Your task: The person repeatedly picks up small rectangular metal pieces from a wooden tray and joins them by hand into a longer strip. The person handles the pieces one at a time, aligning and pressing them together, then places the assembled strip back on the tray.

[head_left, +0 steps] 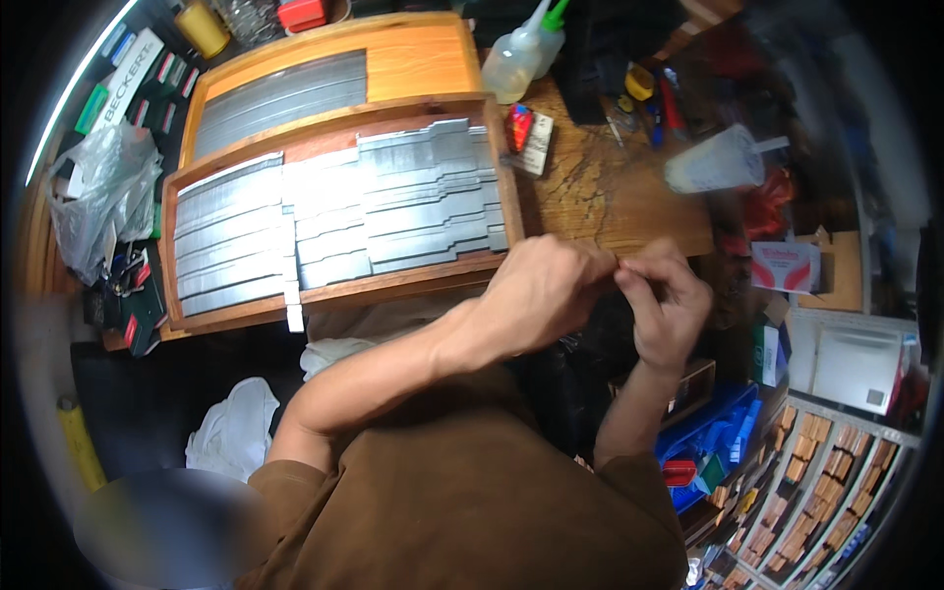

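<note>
My left hand (553, 287) and my right hand (674, 303) meet at the front edge of the wooden table (639, 221). The fingers of both are pinched together, tip to tip. Whatever lies between them is hidden or too small to make out. Left of my hands is a shallow wooden tray (510, 211) with rows of thin grey metal strips (413, 211) packed side by side. One pale strip (292, 285) stands out across the tray's front rim.
Behind it lies a second wooden tray (423, 59). Squeeze bottles (511, 64) and a small card (534, 147) sit at the back. A plastic cup (716, 160) stands right of my hands. A clear plastic bag (108, 187) is far left; a blue bin (713, 433) sits low right.
</note>
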Demonstrator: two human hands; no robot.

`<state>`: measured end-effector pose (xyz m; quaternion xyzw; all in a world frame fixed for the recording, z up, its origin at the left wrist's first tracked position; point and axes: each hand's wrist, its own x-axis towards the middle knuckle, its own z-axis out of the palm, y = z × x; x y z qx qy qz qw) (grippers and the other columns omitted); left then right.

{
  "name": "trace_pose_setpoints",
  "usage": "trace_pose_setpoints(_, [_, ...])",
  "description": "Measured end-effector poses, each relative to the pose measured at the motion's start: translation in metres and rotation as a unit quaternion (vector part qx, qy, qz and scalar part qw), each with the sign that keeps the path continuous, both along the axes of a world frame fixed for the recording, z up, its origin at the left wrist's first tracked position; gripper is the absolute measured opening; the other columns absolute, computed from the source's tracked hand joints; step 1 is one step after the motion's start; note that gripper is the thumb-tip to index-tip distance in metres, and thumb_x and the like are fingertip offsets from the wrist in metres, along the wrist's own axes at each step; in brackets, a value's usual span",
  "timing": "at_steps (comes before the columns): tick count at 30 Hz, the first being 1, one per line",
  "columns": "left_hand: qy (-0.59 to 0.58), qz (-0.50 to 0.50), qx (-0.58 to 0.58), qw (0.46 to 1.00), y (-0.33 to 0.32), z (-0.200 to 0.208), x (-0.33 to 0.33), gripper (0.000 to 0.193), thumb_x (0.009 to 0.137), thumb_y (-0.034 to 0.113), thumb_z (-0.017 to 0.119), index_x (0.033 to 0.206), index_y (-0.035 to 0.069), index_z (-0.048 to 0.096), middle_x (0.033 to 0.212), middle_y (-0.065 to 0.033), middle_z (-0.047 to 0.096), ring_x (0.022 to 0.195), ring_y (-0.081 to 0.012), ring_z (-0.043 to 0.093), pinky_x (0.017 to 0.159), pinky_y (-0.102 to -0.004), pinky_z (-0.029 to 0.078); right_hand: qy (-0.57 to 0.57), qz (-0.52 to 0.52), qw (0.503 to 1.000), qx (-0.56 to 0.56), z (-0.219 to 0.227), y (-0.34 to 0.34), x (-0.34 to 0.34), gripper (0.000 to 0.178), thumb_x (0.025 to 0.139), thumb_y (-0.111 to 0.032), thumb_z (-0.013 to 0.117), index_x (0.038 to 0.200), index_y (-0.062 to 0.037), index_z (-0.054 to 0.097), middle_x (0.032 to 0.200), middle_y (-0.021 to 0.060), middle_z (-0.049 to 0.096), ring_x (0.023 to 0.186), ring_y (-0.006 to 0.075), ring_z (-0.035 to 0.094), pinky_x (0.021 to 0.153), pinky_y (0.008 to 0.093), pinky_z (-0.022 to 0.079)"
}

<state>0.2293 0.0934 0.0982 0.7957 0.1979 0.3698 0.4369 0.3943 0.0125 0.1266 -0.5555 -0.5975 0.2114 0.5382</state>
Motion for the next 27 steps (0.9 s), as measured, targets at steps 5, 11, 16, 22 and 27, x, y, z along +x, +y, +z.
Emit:
trace_pose_setpoints(5, [0.026,-0.071,-0.258,0.963,-0.035,-0.011,-0.063,0.009,0.091,0.009,0.07,0.093,0.001,0.07,0.075,-0.0187,0.068,0.065,-0.0297,0.068,0.059,-0.0417,0.051,0.11,0.118,0.974,-0.158,-0.014,-0.015,-0.037,0.009,0.082,0.007,0.077,0.089,0.0034,0.073,0.079,0.0054,0.062,0.073,0.0102,0.057,0.065,0.0222,0.043])
trace_pose_setpoints(11, [0.059,-0.02,-0.652,0.756,-0.056,-0.075,-0.132,0.017,0.1,0.016,0.067,0.109,0.002,0.073,0.094,-0.0071,0.077,0.086,-0.012,0.074,0.067,-0.0235,0.057,0.378,0.188,0.821,-0.384,-0.118,-0.009,-0.104,0.012,0.095,-0.007,0.071,0.102,0.0032,0.073,0.088,0.0068,0.073,0.069,0.008,0.064,0.06,0.0211,0.053])
trace_pose_setpoints(16, [-0.009,0.027,-0.68,0.733,-0.043,-0.074,-0.154,0.023,0.1,0.021,0.067,0.107,0.0,0.072,0.096,-0.0086,0.076,0.081,-0.0154,0.074,0.064,-0.0231,0.056,0.47,0.183,0.764,-0.402,-0.129,0.002,-0.13,0.013,0.099,-0.01,0.067,0.099,0.0012,0.074,0.08,0.0037,0.071,0.058,0.0063,0.06,0.052,0.02,0.049])
trace_pose_setpoints(22, [-0.004,0.045,-0.622,0.782,-0.047,-0.083,-0.157,0.019,0.101,0.015,0.066,0.107,-0.002,0.071,0.093,-0.007,0.075,0.083,-0.012,0.071,0.069,-0.0231,0.054,0.435,0.14,0.799,-0.391,-0.123,0.005,-0.141,0.015,0.096,-0.01,0.071,0.1,0.0041,0.075,0.084,0.0064,0.071,0.065,0.0071,0.06,0.057,0.0196,0.048])
trace_pose_setpoints(27, [0.115,0.118,-0.235,0.958,-0.068,-0.079,-0.175,0.005,0.092,0.0,0.07,0.095,-0.003,0.07,0.079,-0.0156,0.07,0.066,-0.0271,0.067,0.058,-0.034,0.05,0.219,0.189,0.927,-0.237,-0.109,-0.01,-0.152,0.017,0.087,0.003,0.078,0.103,0.0031,0.076,0.093,0.0057,0.066,0.079,0.0108,0.06,0.068,0.0224,0.049])
